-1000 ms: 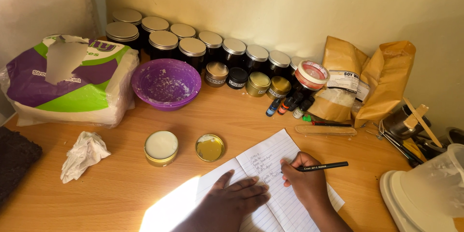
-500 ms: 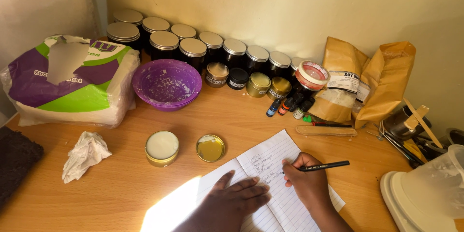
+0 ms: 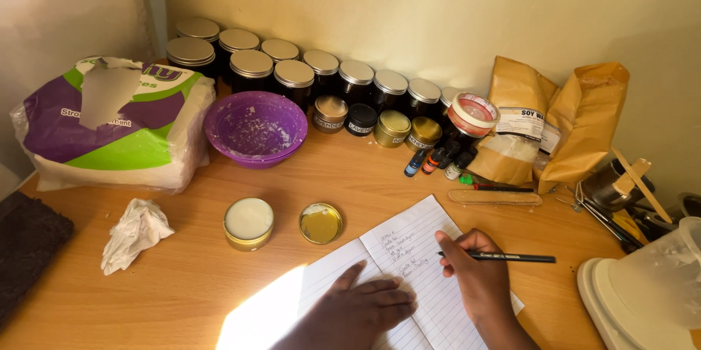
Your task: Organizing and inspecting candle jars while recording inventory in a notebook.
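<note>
Black and slim, the pen (image 3: 504, 256) is sitting in the right hand (image 3: 478, 277), whose fingers are closing around its front end. Its long axis is running almost level, the free end pointing right and the tip pointing left onto the lined notebook (image 3: 409, 270), just beside a few short written lines. The notebook is lying open on the wooden table (image 3: 182, 299) directly under both hands, its near part slipping out of view at the bottom edge. The left hand (image 3: 361, 310) is pressing flat on the page with fingers spread, gripping nothing, and is lying just left of the right hand.

Beyond the notebook, a small gold tin (image 3: 248, 222) is holding pale, set wax, and its lid (image 3: 320, 223) is lying face up just beside it. A purple bowl (image 3: 255, 128) farther back is carrying white crumbs and smears. Dark jars (image 3: 292, 76) with metal lids are lining the wall, all closed, so their contents are hidden. To the right, brown paper bags (image 3: 555, 120) are standing open; one is showing white flakes through a window.
</note>
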